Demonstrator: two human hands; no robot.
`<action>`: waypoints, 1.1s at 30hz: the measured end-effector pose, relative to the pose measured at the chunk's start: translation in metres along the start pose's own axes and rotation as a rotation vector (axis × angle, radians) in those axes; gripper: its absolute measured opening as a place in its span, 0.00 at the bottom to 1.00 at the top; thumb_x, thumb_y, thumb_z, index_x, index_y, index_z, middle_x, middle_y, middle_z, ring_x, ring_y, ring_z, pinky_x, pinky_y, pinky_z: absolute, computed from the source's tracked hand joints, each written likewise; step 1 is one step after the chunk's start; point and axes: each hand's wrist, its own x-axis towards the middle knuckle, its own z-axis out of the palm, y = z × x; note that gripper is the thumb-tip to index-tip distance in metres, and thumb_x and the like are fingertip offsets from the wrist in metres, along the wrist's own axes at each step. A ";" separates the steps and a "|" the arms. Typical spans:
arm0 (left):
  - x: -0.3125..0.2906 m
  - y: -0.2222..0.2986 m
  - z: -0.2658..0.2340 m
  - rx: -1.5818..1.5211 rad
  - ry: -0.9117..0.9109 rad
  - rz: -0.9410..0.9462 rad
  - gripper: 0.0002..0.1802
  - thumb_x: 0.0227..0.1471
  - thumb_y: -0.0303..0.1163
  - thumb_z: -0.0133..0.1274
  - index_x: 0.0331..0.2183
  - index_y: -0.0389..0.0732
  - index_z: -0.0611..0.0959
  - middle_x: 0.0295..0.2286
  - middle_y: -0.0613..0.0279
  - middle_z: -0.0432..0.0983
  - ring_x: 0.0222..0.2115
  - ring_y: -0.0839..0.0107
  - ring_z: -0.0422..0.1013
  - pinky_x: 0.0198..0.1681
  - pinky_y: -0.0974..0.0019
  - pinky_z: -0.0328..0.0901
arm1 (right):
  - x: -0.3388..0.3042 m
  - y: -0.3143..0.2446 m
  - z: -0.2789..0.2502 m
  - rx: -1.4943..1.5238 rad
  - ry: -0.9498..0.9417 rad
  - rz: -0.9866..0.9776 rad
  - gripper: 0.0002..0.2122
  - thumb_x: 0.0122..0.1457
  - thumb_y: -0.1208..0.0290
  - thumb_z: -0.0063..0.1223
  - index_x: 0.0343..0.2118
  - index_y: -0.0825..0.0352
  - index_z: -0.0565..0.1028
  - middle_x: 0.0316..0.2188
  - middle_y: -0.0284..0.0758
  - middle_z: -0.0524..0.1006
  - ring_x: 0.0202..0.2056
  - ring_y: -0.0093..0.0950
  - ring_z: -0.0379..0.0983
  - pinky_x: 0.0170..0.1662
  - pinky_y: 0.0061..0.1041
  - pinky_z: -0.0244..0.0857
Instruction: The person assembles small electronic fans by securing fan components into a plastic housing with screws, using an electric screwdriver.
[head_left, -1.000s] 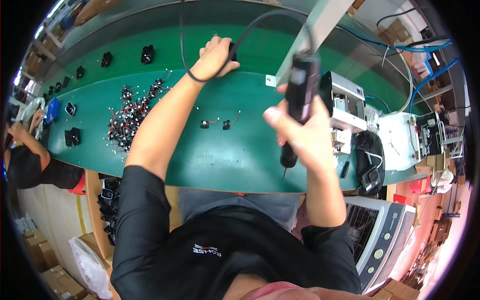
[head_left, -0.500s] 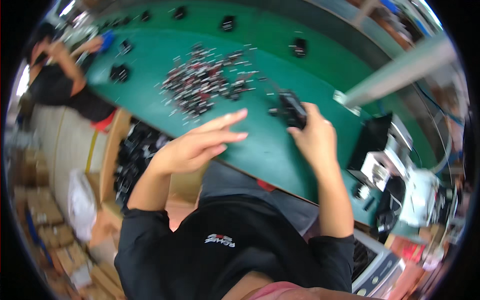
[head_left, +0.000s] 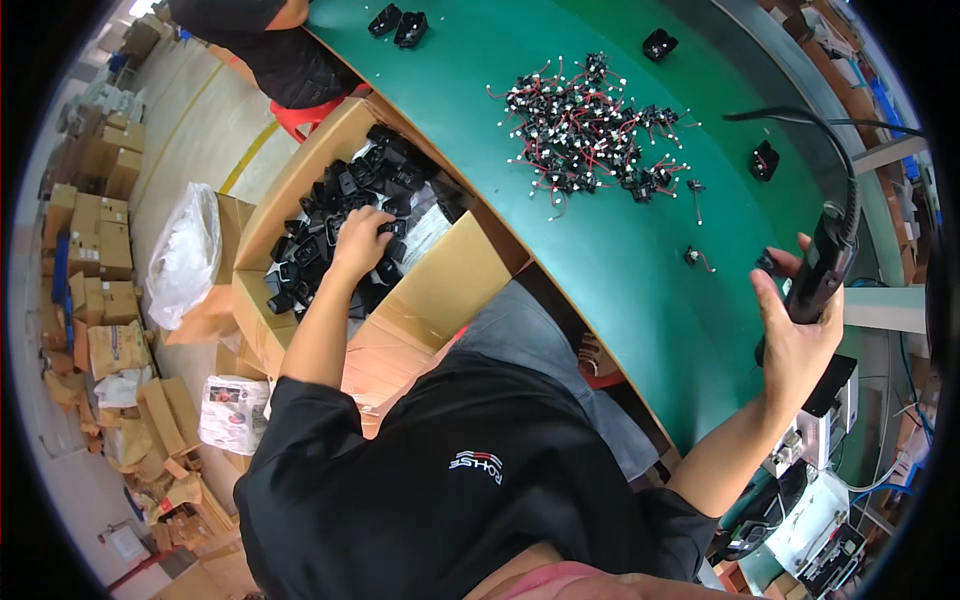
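My left hand reaches into an open cardboard box filled with black plastic housings. Its finger and thumb close on one black housing at the top of the heap. On the right, my right hand is wrapped round a black corded electric screwdriver, held upright over the green table. A small black piece shows by its thumb and forefinger; whether they grip it I cannot tell. The screwdriver's lower end is mostly hidden behind the hand.
A pile of small black parts with red wires and white connectors covers part of the table. One such part lies apart. Black housings stand along the far side. Another person sits at upper left. A black cable rises from the screwdriver.
My left hand has moved left and down from over the table into the box and closed. My view has turned left. The right hand still holds the screwdriver, now more upright.
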 end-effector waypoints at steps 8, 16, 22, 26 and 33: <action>0.028 0.011 0.058 0.540 -0.213 -0.275 0.34 0.39 0.50 0.68 0.44 0.41 0.79 0.42 0.53 0.80 0.55 0.51 0.62 0.56 0.47 0.53 | 0.007 -0.014 0.013 0.041 -0.215 -0.213 0.23 0.42 0.80 0.67 0.44 0.68 0.73 0.28 0.31 0.78 0.26 0.15 0.68 0.31 0.18 0.65; 0.022 0.012 0.059 0.563 -0.189 -0.210 0.24 0.40 0.49 0.65 0.36 0.43 0.84 0.36 0.59 0.81 0.46 0.58 0.69 0.51 0.50 0.55 | 0.009 -0.008 -0.007 0.358 -0.192 -0.134 0.23 0.46 0.84 0.64 0.48 0.68 0.73 0.33 0.32 0.81 0.32 0.16 0.75 0.37 0.18 0.68; -0.005 0.031 0.004 0.274 0.181 -0.215 0.27 0.47 0.47 0.61 0.46 0.41 0.82 0.39 0.56 0.79 0.46 0.57 0.69 0.53 0.45 0.53 | 0.014 -0.011 -0.018 0.377 -0.159 -0.115 0.23 0.46 0.84 0.65 0.48 0.67 0.73 0.33 0.32 0.81 0.33 0.17 0.76 0.37 0.21 0.69; -0.008 0.032 -0.030 -0.618 0.257 -0.230 0.21 0.60 0.36 0.52 0.53 0.38 0.77 0.37 0.61 0.78 0.38 0.69 0.75 0.41 0.63 0.69 | 0.019 -0.006 -0.020 0.252 -0.090 -0.127 0.24 0.44 0.80 0.69 0.47 0.67 0.73 0.29 0.34 0.79 0.29 0.21 0.76 0.35 0.23 0.68; 0.017 0.211 -0.103 -1.112 -0.208 0.285 0.25 0.56 0.34 0.54 0.54 0.34 0.76 0.38 0.59 0.71 0.34 0.69 0.75 0.34 0.71 0.70 | 0.020 -0.004 -0.035 0.232 -0.018 -0.145 0.22 0.42 0.78 0.71 0.43 0.67 0.74 0.23 0.31 0.78 0.24 0.20 0.72 0.32 0.23 0.66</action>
